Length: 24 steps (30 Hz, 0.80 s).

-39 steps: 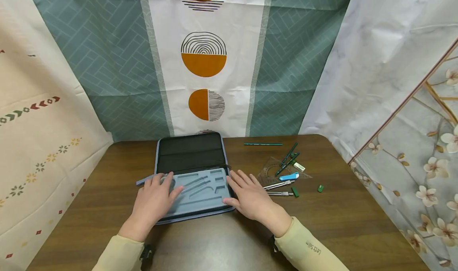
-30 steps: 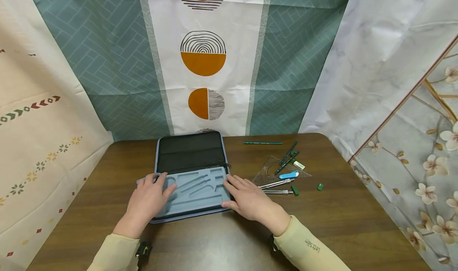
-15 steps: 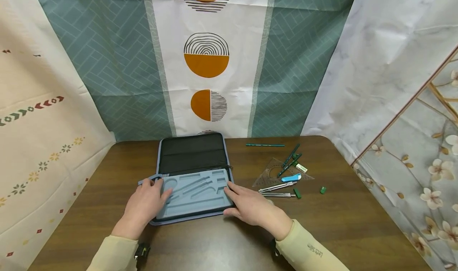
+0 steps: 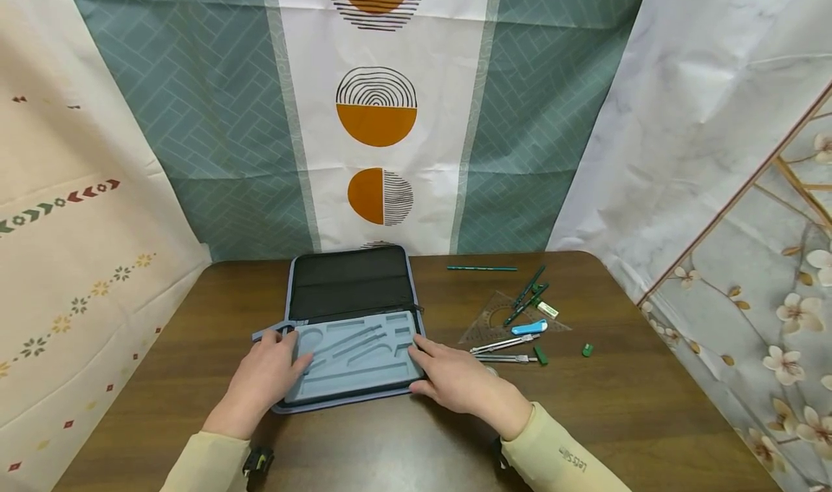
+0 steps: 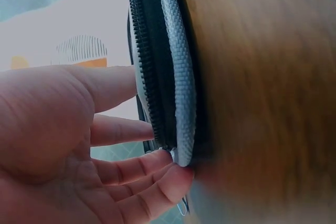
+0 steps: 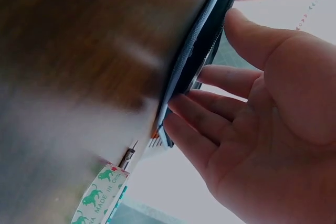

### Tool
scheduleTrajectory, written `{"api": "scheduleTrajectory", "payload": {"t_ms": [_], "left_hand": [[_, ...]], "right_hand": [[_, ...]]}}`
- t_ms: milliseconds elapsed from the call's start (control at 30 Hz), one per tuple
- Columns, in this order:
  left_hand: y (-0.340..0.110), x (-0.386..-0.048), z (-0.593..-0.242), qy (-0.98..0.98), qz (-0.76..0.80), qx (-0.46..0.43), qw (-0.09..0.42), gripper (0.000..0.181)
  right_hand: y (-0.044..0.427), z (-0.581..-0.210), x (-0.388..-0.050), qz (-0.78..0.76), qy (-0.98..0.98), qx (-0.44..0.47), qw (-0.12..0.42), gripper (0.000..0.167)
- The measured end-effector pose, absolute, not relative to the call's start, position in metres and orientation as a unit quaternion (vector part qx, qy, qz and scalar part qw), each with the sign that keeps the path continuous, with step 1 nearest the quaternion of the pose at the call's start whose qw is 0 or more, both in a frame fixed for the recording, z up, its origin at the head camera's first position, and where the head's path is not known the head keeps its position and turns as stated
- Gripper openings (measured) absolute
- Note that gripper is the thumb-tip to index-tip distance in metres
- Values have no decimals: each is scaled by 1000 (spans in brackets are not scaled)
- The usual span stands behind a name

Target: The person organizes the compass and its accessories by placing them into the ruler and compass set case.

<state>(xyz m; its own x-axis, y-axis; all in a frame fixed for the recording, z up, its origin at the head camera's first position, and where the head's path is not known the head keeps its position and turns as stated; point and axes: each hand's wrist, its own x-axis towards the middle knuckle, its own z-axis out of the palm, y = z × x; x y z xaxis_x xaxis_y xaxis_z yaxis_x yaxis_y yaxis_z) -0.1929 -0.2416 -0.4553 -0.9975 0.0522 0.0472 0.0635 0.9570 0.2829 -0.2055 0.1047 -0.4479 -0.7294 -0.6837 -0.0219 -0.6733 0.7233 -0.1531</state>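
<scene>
An unfolded zip case (image 4: pixel 351 286) lies on the table with its black inner lid at the back. Its front half bears a pale blue moulded tray (image 4: pixel 370 373) with shaped recesses. My left hand (image 4: pixel 263 376) rests on the case's left edge, thumb over the tray. In the left wrist view its fingertips (image 5: pixel 176 182) touch the side by the zip and blue piping. Along the opposite edge lies my right hand (image 4: pixel 458 378); in the right wrist view its fairly straight fingers (image 6: pixel 197 116) touch the case's side.
Right of the case lie pencils (image 4: pixel 481 268), a clear set square (image 4: pixel 481 326), a white eraser (image 4: pixel 548 309), a blue cutter (image 4: pixel 529 327), metal compasses (image 4: pixel 510 358), a green block (image 4: pixel 541 355) and a small green sharpener (image 4: pixel 587 350). Patterned cloths hang around the table (image 4: pixel 617 405).
My left hand has moved left and back toward me, from over the tray to its left edge. The right hand has drawn slightly toward me along the right edge.
</scene>
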Motion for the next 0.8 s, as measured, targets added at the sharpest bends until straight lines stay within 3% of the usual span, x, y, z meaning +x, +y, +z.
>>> {"api": "scheduleTrajectory", "payload": {"t_ms": [400,800], "left_hand": [[-232,-193,-456,-985,-159,-68,25,60],[-214,-201,-454,-982,-151,-114,18,53]], "right_hand": [[116,-443,-207,-59,929,-364,-15,52],[135,-433,-206,-100,940,-324,36,45]]}}
